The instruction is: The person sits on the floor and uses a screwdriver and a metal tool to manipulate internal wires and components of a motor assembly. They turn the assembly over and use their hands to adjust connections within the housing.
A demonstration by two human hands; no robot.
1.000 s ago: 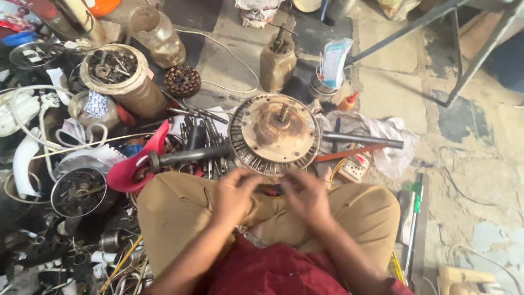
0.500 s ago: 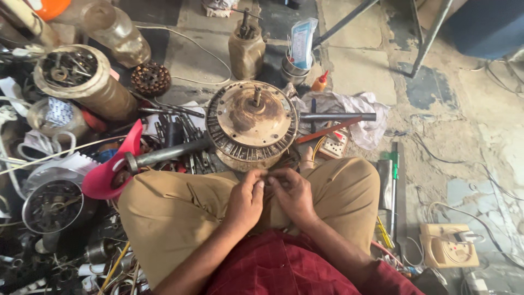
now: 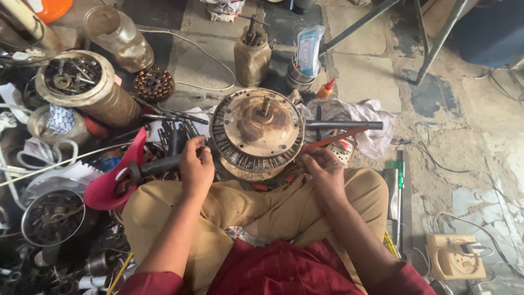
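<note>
I sit cross-legged in tan trousers with a round rusty fan motor (image 3: 256, 128) on the floor in front of my knees, its short shaft pointing up. My left hand (image 3: 196, 165) is at the motor's left rim, fingers curled against it, beside a black-handled tool (image 3: 161, 164). My right hand (image 3: 325, 170) is at the lower right rim with its fingertips on the edge, just under a thin red bar (image 3: 334, 139). How firmly either hand grips is hard to see.
Clutter fills the left: a pink plastic funnel (image 3: 117, 175), a tin of bolts (image 3: 82, 82), a glass jar (image 3: 117, 35), a copper-wound stator (image 3: 154, 83), a bowl of parts (image 3: 52, 216). Behind the motor stand a brown bottle (image 3: 252, 54) and steel cup (image 3: 299, 76). A beige socket box (image 3: 456, 257) lies right.
Both hands were together over my lap, working on something small. They have moved apart and forward to the left and right rims of the motor. The view has shifted slightly.
</note>
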